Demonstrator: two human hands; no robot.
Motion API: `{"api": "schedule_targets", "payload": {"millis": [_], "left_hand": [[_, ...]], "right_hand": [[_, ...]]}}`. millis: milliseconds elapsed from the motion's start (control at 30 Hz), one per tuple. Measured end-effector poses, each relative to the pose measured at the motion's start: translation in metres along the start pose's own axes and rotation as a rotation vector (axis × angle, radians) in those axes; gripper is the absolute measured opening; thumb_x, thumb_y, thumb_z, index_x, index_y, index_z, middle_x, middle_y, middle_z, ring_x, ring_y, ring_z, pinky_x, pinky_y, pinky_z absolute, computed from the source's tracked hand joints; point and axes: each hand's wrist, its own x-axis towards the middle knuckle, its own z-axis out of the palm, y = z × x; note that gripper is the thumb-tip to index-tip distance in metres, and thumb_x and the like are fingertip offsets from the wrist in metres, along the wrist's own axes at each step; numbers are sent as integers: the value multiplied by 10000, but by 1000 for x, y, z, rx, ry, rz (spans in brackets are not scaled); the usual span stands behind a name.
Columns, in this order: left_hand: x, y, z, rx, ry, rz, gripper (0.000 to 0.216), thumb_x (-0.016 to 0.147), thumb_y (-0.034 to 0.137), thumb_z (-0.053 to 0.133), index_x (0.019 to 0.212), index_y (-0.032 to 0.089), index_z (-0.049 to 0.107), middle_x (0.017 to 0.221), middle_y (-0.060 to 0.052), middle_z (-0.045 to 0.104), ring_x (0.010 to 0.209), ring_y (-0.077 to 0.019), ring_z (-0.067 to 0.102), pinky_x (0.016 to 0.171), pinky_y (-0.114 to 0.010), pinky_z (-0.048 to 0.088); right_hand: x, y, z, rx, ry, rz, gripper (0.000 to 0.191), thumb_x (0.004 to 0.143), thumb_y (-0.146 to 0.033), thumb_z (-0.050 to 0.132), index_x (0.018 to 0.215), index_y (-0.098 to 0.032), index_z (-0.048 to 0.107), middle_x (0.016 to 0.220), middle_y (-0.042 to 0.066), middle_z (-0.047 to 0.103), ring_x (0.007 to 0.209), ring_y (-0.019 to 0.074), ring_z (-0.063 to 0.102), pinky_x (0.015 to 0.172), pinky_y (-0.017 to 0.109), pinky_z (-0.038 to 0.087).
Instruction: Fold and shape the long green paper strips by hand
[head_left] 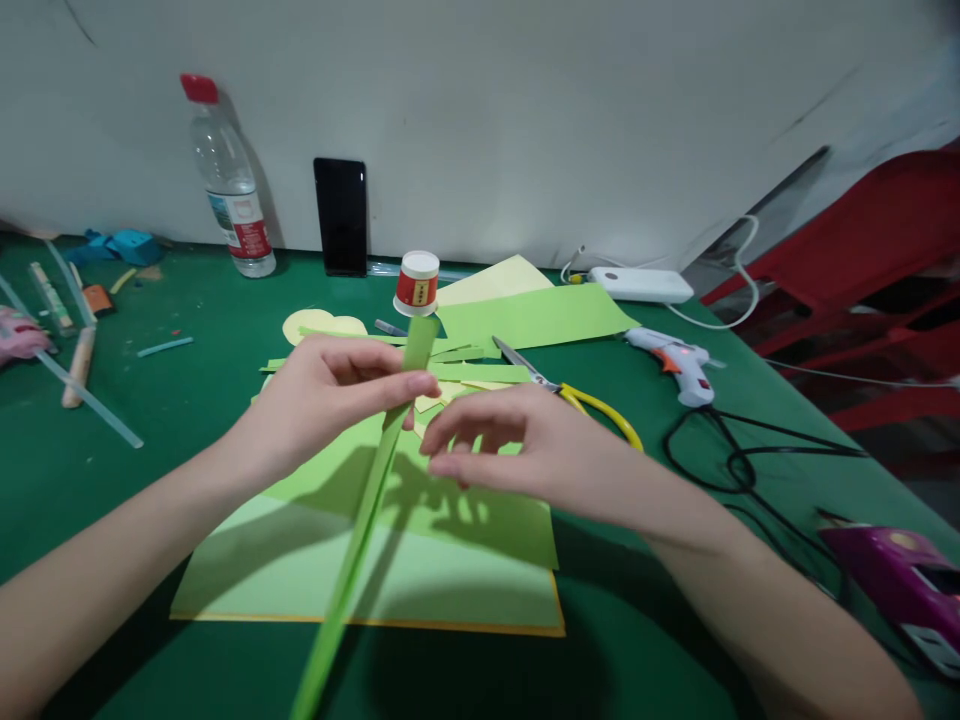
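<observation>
mossy: Closest to the lens is the low end of the green paper strip (360, 530), blurry, between both forearms. Which way does it run?

tinker_k: Long axis goes from bottom centre up and away, leaning a bit right, with the top end near the red-label pot (417, 285). Left hand (330, 395) has it, thumb and forefinger pinched tight on the upper part, above the green card sheets (465, 560) on the bench (187, 420).

mossy: And the other one?

tinker_k: Right hand (517, 445) sits just right of the strip, level with the pinch, not touching as far as I can tell. Its grip is loose, fingers half-curled, nothing in them. Scissors (555, 387) lie just beyond it, glue gun (675, 362) further right.
</observation>
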Motion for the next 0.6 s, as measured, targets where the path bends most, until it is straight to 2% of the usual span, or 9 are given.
{"api": "schedule_targets", "payload": {"millis": [133,267,433,600], "left_hand": [[-2,9,4,172,-107,-56,229,729,261,633,536,136,621,470,27,552,446,-68,455,409,-169,336],[-7,13,10,220,-116,-50,179,721,254,637,581,147,669,474,34,571,418,-51,424,377,-146,308],[-12,14,12,153,-57,67,93,736,208,633,690,201,714,601,55,670,511,-47,525,436,-99,372],[-14,16,12,87,-48,35,114,736,166,624,669,194,712,604,54,680,485,-39,516,416,-94,361]], "right_hand": [[-2,-1,-7,60,209,-59,96,739,-255,623,751,-161,613,722,-8,612,572,66,525,492,168,420],[-3,-1,-5,170,366,-124,68,680,-171,671,704,-162,609,618,-41,580,489,46,498,445,150,412],[-5,-5,1,185,387,-143,41,685,-144,655,670,-164,623,564,-41,595,463,49,511,427,152,422],[-7,-5,0,124,361,-110,45,705,-185,631,688,-157,600,570,-35,584,459,50,505,408,149,422]]}}
